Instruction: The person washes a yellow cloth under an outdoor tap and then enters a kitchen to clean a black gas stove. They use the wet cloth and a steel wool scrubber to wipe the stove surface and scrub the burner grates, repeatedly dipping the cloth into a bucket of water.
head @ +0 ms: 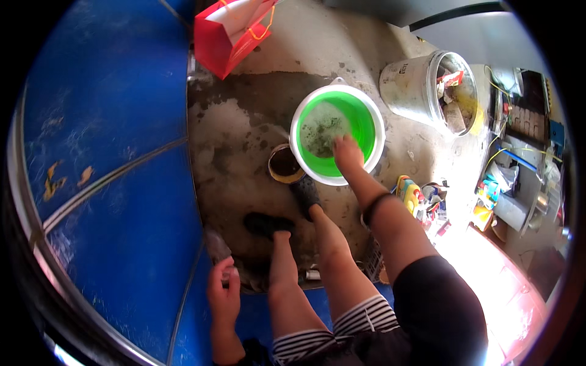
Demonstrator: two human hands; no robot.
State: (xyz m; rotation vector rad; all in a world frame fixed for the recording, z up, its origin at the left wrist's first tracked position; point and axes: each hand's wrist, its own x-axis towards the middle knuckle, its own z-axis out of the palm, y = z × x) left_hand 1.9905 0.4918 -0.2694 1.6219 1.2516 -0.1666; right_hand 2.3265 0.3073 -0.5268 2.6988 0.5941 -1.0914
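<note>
My right hand (349, 154) reaches over a green basin with a white rim (375, 110), its fingertips at the foamy, murky water (324, 128) inside. Whether the fingers hold anything is unclear. Low on the left, my left hand (225, 283) has its thumb and fingers around the end of a translucent, crumpled item (216, 244), perhaps a plastic bag. A small round container with dark contents (284, 164) stands against the lower left side of the basin, near my dark clog (304, 196).
A red paper bag (215, 45) stands at the top, beside blue panels (110, 91). At the upper right, a white bucket (407, 87) holds rubbish. Bottles and packets (409, 194) lie right of my arm. The concrete floor (219, 183) has wet patches.
</note>
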